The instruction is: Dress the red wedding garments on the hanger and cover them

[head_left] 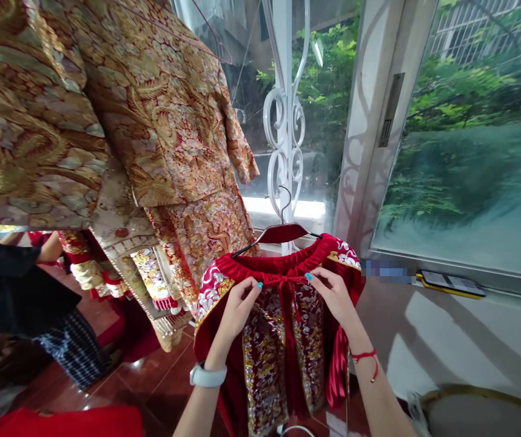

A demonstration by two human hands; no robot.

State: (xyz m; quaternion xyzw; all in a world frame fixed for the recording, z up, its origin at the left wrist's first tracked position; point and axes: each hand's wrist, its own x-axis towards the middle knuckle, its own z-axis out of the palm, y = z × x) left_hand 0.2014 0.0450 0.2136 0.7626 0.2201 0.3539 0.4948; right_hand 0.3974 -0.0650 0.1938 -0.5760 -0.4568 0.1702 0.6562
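Note:
A red garment with gold and silver embroidery hangs in front of me on a hanger with a dark red top. At its gathered neckline a thin red tie string forms a small bow, its ends hanging down the front. My left hand pinches the string on the left side of the bow, thumb against fingers. On the other side, my right hand pinches the string the same way. Both hands touch the neckline, and the fingertips partly cover the string.
Large gold-patterned garments hang at left. Behind the hanger stands a white scrolled metal post before windows. A phone-like device lies on the sill at right. Another person in dark clothing is at far left. Red cloth shows at bottom left.

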